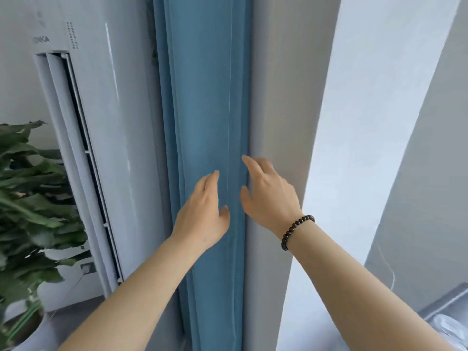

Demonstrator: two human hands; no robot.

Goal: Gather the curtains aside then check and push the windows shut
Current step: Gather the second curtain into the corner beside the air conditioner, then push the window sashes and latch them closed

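A blue curtain (202, 102) hangs bunched in narrow vertical folds between a standing air conditioner and a white wall edge. My left hand (202, 214) is flat against the front of the folds, fingers pointing up and apart. My right hand (268, 196), with a dark bead bracelet on its wrist, rests at the curtain's right edge, fingers spread and partly tucked behind the fabric. Neither hand grips the cloth. No window pane is in view.
A tall white floor air conditioner (101, 127) stands just left of the curtain. A leafy potted plant (33, 198) fills the lower left. A white wall column (354, 148) rises to the right, with a grey ledge (450, 300) at the lower right.
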